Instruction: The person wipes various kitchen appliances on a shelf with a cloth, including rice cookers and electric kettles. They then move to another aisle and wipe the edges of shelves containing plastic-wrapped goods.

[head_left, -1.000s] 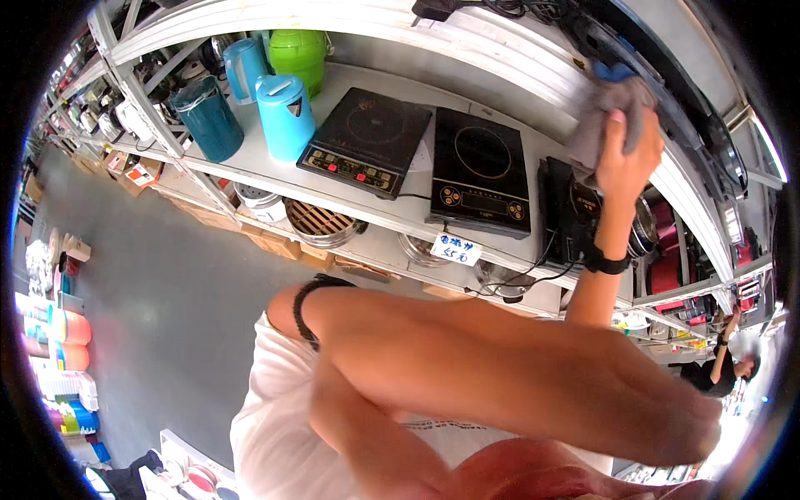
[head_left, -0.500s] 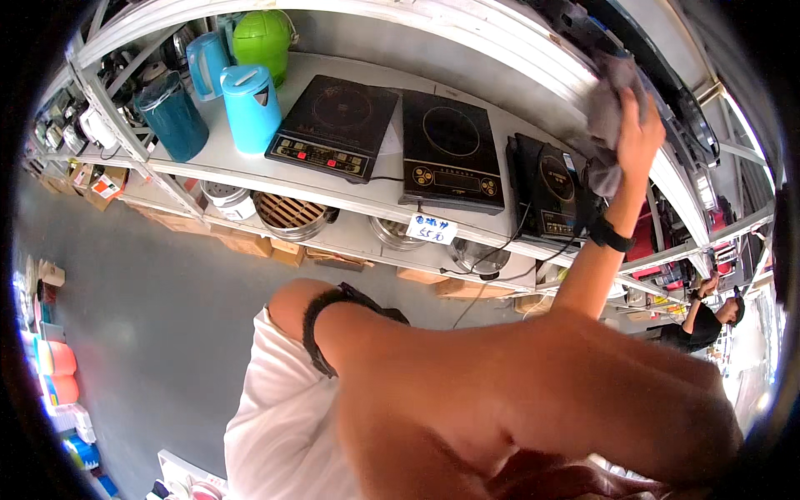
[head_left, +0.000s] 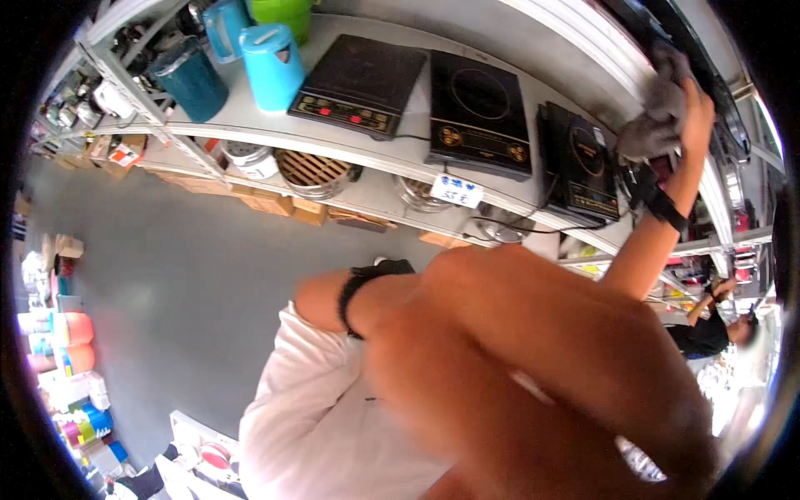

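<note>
My right hand [head_left: 696, 112] grips a crumpled grey cloth [head_left: 658, 100] against the rail [head_left: 604, 46] at the upper right, beside the glossy black items above the shelf. Below it, three black induction cookers [head_left: 475, 112] lie on the grey shelf [head_left: 383, 150]. Two light-blue kettles [head_left: 267, 71], a teal container [head_left: 192, 83] and a green bucket [head_left: 279, 17] stand to their left. Bare skin with a black band [head_left: 354, 292] shows low in the middle over white clothing; I cannot make out my left hand's fingers there. A blurred mass of skin fills the lower right.
Steamers and pots [head_left: 312, 175] sit on the lower shelf above cardboard boxes [head_left: 262, 200]. Grey floor [head_left: 192, 275] lies at left, with colourful goods [head_left: 75, 329] along the far-left edge. Cables hang from the cookers. A co-worker in black [head_left: 704, 333] is at the right with arms raised.
The view has shifted, and the shelf sits higher in it. My right hand and the cloth have moved a little right along the upper rail, still gripping.
</note>
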The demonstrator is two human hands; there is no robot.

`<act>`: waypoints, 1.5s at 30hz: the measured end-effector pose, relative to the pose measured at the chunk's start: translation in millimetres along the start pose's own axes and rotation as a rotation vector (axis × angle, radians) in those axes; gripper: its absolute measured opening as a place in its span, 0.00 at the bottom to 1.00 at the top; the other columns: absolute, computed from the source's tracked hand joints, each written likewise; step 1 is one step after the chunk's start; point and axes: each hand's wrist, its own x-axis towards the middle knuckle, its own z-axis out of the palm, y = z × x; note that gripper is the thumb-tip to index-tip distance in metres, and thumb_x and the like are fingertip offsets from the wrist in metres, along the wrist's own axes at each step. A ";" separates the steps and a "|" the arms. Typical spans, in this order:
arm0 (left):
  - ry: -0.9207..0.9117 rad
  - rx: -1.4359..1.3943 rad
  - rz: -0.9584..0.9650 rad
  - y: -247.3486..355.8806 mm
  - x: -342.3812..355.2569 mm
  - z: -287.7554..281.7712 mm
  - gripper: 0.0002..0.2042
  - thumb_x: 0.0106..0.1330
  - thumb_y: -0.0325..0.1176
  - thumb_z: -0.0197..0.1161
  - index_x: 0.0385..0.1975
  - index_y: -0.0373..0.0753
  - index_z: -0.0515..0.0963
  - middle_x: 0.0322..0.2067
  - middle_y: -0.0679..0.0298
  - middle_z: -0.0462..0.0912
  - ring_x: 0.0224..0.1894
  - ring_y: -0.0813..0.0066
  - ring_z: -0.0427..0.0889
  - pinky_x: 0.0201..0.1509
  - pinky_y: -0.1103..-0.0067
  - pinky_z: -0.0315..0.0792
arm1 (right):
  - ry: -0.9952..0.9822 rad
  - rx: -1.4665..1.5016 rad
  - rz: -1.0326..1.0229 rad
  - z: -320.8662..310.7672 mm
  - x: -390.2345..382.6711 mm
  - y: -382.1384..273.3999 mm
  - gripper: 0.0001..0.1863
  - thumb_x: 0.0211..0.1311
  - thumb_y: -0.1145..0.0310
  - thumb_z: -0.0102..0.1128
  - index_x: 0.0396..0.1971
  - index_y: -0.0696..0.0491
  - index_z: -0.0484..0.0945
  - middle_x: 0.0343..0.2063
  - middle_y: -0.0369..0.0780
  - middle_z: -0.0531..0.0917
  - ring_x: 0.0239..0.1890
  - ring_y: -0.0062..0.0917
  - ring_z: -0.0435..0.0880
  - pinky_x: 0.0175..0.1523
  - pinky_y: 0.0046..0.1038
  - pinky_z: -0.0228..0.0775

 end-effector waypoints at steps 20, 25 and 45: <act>-0.255 1.323 0.155 -48.3 78.1 -195.1 0.11 0.49 0.15 0.55 0.28 0.38 0.80 0.38 0.60 0.81 0.43 0.59 0.77 0.48 0.70 0.70 | 0.426 -0.105 -0.094 65.5 -42.9 -57.3 0.26 0.60 0.49 0.52 0.38 0.60 0.83 0.31 0.56 0.83 0.36 0.51 0.81 0.45 0.47 0.69; -0.201 1.275 0.136 -44.0 106.8 -225.8 0.09 0.54 0.17 0.56 0.31 0.36 0.80 0.36 0.58 0.81 0.39 0.60 0.78 0.44 0.72 0.72 | 0.631 -0.482 -0.232 22.7 -35.9 18.3 0.21 0.63 0.56 0.51 0.36 0.60 0.83 0.33 0.53 0.84 0.37 0.45 0.83 0.44 0.39 0.72; -0.002 1.770 0.305 9.0 169.6 -290.1 0.26 0.49 0.26 0.62 0.53 0.45 0.76 0.46 0.53 0.74 0.45 0.54 0.75 0.48 0.69 0.72 | 0.149 0.332 -0.749 147.4 -38.4 -275.3 0.25 0.64 0.50 0.53 0.53 0.51 0.77 0.55 0.43 0.76 0.59 0.39 0.72 0.65 0.40 0.56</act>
